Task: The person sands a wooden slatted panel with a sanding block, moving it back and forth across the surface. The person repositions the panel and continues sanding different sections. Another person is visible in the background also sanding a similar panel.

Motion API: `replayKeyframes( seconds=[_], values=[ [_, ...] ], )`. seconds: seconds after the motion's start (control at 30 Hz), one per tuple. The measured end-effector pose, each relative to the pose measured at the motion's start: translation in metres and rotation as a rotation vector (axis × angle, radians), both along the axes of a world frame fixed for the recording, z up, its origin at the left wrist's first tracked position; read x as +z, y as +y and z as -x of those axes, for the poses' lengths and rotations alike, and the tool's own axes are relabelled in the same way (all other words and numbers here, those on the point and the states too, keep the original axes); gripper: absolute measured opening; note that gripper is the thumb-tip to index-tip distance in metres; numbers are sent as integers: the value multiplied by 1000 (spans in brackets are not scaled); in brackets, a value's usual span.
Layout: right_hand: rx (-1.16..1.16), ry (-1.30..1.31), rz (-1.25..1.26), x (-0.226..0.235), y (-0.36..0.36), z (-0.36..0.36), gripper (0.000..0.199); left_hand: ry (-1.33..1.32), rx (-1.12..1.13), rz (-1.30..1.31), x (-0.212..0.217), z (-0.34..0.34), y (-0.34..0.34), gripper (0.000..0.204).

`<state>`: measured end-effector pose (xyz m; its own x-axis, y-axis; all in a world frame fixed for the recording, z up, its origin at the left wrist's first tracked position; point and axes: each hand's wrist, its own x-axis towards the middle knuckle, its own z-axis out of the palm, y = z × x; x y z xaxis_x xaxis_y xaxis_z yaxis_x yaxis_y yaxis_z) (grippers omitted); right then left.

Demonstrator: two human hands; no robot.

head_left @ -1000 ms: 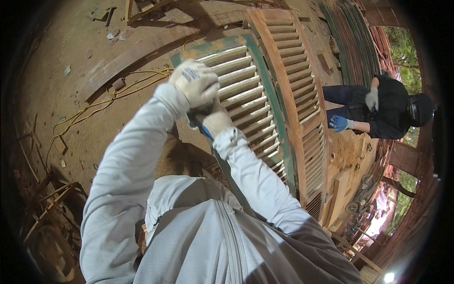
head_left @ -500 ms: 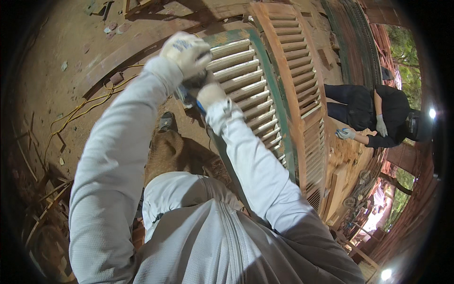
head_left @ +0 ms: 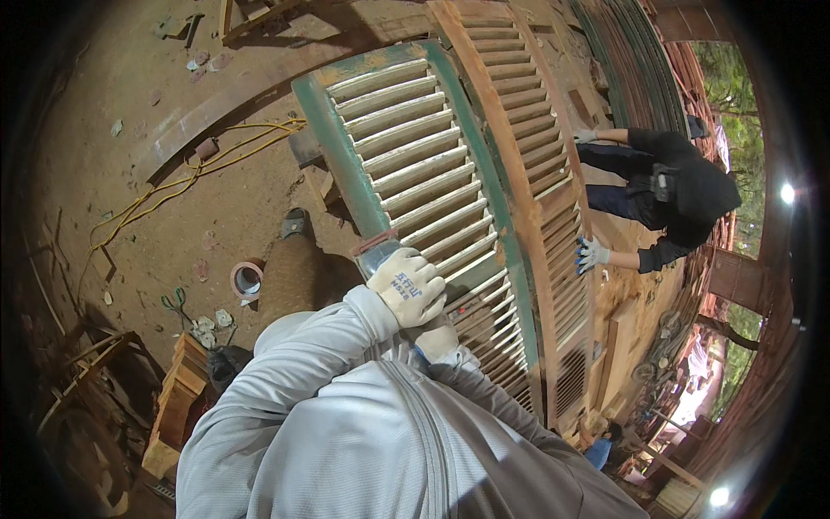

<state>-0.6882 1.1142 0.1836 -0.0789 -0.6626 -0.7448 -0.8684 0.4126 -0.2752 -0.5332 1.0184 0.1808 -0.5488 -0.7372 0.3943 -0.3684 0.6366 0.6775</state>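
My left hand [head_left: 406, 287], in a white work glove, is closed over the front of a belt sander [head_left: 377, 253] with a grey body and a reddish-brown belt edge. Lower down, my right hand [head_left: 437, 341] is also gloved and wraps the sander's rear; my left hand and sleeve partly cover it. The sander rests on the near side of a louvered shutter [head_left: 361, 186] with a worn green frame and whitish slats. Alongside it, on the right, lies a bare brown louvered shutter [head_left: 503, 121].
Across the brown shutter a person in black [head_left: 683, 186] leans over with gloved hands on it. Left on the ground lie a yellow cord [head_left: 186, 177], a brown ring-shaped roll [head_left: 246, 280], scissors [head_left: 175, 299] and a wooden crate [head_left: 177, 394]. Stacked shutters [head_left: 631, 65] stand far right.
Both my hands have drawn the belt sander from the shutter's far end back toward my body. The person in black has bent forward and put both hands on the brown shutter.
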Motion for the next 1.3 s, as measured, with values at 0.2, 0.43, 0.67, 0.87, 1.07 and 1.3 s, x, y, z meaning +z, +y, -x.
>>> replayKeyframes(
  seconds=[0.2,0.43,0.67,0.87,1.07,1.3],
  values=[
    [-25,-193,245,-23,-80,-47,63,-99,27,-21,0,-57,-83,22],
    [-70,-283,302,-25,-231,-143,72,-189,154,47,2,-149,-214,21],
    [-54,-203,392,-41,-379,-238,87,-295,293,259,-14,-226,-349,27],
    [-99,-268,299,-32,-382,-248,85,-432,469,207,-17,-229,-346,29],
    [-227,-586,229,-72,-242,-148,82,-311,327,77,0,-145,-222,21],
    [-213,-507,272,-32,-23,-9,56,-218,63,-54,12,-29,-39,24]
  ],
)
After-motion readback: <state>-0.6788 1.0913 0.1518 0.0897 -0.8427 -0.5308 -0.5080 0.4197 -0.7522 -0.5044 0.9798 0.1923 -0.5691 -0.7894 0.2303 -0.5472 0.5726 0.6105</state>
